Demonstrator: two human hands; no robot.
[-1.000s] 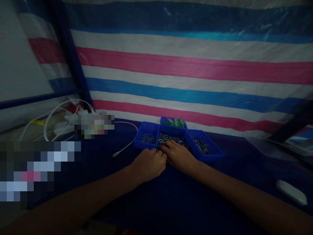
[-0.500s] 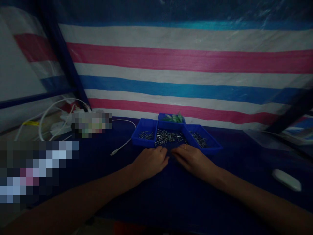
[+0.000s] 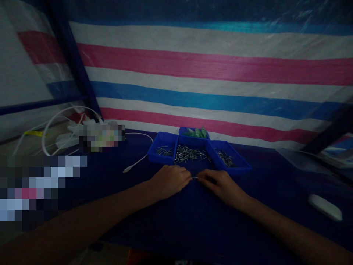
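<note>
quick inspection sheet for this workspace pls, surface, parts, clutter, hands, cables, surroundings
Surface: dark blue tabletop, dimly lit
Job's things: thin metal piece between the hands; loose metal pieces between left tray and right tray, both holding similar pieces; rear tray holds green items
Clutter: white rounded object at right; pixelated areas at left unreadable
Hands: left hand and right hand pinch the piece in front of the trays
Cables: white cable on tabletop, plug end loose; more white cables far left
Surroundings: striped sheet behind, blue frame post at left
</note>
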